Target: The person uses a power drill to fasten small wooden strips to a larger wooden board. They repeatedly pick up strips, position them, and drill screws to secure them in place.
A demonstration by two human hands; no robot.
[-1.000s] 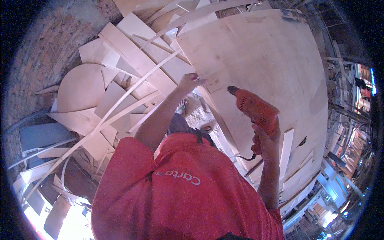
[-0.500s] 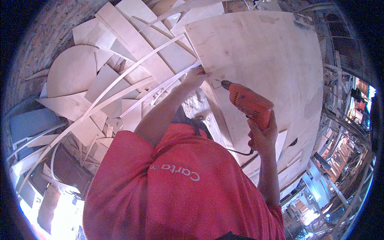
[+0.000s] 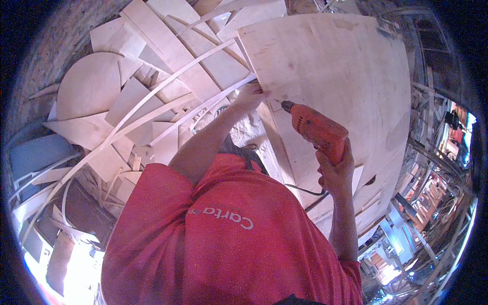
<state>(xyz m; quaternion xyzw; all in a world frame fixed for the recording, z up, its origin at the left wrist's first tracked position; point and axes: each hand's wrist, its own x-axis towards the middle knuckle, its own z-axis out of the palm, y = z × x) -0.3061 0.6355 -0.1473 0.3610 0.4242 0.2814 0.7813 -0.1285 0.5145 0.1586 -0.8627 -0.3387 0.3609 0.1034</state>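
My right hand [image 3: 338, 170] grips an orange corded power drill [image 3: 319, 131] by its handle. The drill's chuck faces up and left, close to the left edge of a large plywood sheet [image 3: 335, 66]. A thin bit shows faintly ahead of the chuck; whether its tip touches the wood I cannot tell. At that same edge, just left of the bit, my left hand [image 3: 249, 96] is closed on the sheet, its fingertips over the top face. The undersides of those fingers are hidden. A pale narrow strip [image 3: 213, 104] runs up to the sheet's edge beside the left hand.
Plywood offcuts [image 3: 168, 56] lie heaped on the left, with a rounded panel [image 3: 89, 86] and long bent strips [image 3: 122, 124] among them. A black cord [image 3: 305, 191] trails from the drill past my body. More timber clutter [image 3: 427, 203] stands at the right.
Both hands stay almost in place, the drill still pointing at the sheet's edge. The cord has shifted slightly, and the offcuts on the left sit a little differently in view.
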